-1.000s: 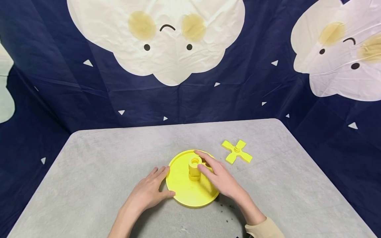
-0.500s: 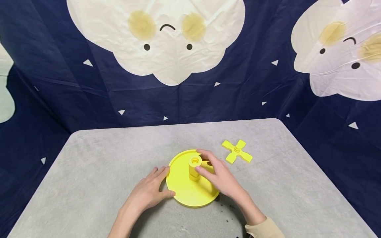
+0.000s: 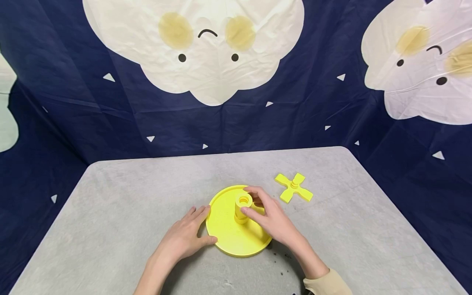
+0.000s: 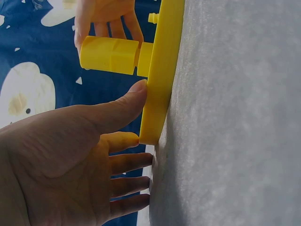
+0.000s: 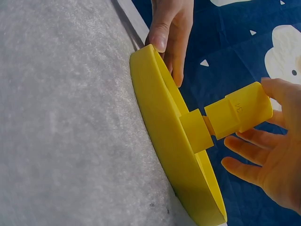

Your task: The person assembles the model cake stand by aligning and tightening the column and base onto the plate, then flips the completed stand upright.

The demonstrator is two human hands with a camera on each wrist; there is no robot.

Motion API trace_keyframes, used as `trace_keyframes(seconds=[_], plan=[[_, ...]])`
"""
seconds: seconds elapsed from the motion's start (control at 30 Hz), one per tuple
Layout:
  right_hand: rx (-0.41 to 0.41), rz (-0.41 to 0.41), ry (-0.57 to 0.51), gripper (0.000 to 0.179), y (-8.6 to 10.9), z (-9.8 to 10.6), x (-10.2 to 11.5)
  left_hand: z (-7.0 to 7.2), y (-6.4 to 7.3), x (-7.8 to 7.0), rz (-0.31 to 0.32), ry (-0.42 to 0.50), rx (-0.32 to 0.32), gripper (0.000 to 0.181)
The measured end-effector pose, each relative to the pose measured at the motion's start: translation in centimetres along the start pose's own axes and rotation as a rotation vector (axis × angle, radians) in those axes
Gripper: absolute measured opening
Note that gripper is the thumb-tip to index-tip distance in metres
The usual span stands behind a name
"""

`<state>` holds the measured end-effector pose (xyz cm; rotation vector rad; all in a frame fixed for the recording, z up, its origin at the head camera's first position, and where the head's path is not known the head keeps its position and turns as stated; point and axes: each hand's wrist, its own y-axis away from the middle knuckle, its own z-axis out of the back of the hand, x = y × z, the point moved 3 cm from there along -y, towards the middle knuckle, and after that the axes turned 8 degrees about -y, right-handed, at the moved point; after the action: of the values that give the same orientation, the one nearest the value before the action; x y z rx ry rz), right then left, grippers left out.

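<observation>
A round yellow plastic tray (image 3: 228, 239) with a raised rim lies on the table. My left hand (image 3: 184, 237) rests against its left side, thumb on the rim and fingers extended; the thumb (image 4: 134, 96) shows in the left wrist view. From the tray's centre rises a short round stub (image 5: 196, 131). Above it stands a yellow hollow cylinder (image 5: 240, 110), leaning slightly, with a narrow gap and a thinner neck between them. My right hand (image 3: 274, 219) holds the cylinder near its top between thumb and fingers. Its lower fingers hang loosely curved beside it.
A yellow four-armed cross piece (image 3: 294, 187) with a threaded peg pointing up lies behind and right of the tray. Small dark specks (image 3: 282, 262) dot the grey table (image 3: 147, 188) near the right forearm. A navy cloth (image 3: 228, 131) with cloud prints hangs behind.
The cylinder has turned and its top has tipped slightly right. My right thumb has moved left across the cylinder's front. The left hand and the tray have stayed in place.
</observation>
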<state>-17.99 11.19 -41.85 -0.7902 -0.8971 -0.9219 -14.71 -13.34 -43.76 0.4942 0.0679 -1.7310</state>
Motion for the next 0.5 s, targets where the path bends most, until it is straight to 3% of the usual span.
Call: trace_keyframes(seconds=[0.2,0.5], plan=[[0.047,-0.015,0.006,0.051,0.1,0.0,0.08,0.05,-0.02,-0.02,-0.006,-0.001,-0.006,0.093],[-0.002,0.003,0.012,0.048,-0.05,0.01,0.1,0.07,-0.04,-0.03,-0.005,0.0,-0.009,0.093]])
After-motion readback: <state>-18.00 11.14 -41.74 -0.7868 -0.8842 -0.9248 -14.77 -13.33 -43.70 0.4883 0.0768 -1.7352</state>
